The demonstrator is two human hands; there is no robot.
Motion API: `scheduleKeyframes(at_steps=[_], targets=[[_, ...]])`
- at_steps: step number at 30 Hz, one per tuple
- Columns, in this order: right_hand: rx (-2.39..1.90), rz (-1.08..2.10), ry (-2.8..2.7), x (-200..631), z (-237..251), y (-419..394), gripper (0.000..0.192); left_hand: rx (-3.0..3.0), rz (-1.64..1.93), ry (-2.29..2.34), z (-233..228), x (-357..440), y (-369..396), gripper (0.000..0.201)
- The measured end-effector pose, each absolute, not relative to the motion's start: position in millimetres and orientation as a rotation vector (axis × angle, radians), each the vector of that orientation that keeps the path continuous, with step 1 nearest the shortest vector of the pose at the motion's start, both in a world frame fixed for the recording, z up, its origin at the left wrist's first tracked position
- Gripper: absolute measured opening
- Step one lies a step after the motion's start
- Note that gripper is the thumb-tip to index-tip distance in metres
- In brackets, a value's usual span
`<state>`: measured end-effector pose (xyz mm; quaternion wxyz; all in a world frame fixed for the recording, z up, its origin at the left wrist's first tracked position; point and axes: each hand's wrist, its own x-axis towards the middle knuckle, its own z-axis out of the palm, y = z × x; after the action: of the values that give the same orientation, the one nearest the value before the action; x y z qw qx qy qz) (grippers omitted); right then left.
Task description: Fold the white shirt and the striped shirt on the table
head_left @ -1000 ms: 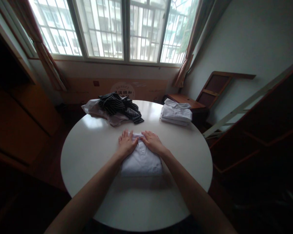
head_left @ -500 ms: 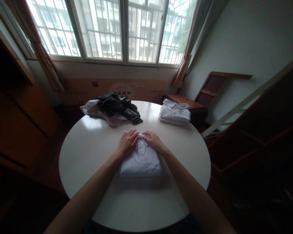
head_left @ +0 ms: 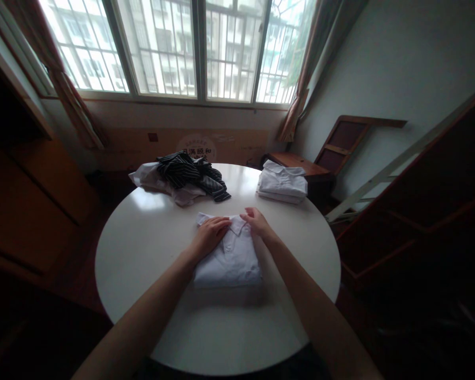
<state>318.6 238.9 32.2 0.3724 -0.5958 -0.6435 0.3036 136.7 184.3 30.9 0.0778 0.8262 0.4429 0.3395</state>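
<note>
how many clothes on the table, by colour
White folded shirt under the hands: 1
White folded stack: 1 stack; count inside unclear
Black striped garment: 1
Pale crumpled garment: 1
Total: 4 items or piles

folded shirt (head_left: 229,258): white matt cloth | round table (head_left: 142,248): smooth, glossy white | striped garment (head_left: 192,171): cloth

barred window (head_left: 190,50) with daylight, brown curtains (head_left: 65,89), pale wall (head_left: 399,58), round white table (head_left: 150,253), wooden cabinet (head_left: 27,179)
</note>
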Motion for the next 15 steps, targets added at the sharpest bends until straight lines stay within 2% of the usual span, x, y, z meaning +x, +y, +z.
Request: scheduleKeyframes(at_steps=[4,8,15], targets=[[-1.694,0.848,-1.601,337.6,36.8,243.7,0.019,2.406,1.053,1.311,29.0,136.6,184.9,0.025],[-1.841,0.860,-1.718,344.1,39.6,238.3,0.027,2.360,1.062,1.329,27.7,136.8,185.3,0.024],[-1.706,1.023,-1.604,344.0,44.2,233.1,0.034,2.375,1.107,1.299,27.2,136.5,185.5,0.023]])
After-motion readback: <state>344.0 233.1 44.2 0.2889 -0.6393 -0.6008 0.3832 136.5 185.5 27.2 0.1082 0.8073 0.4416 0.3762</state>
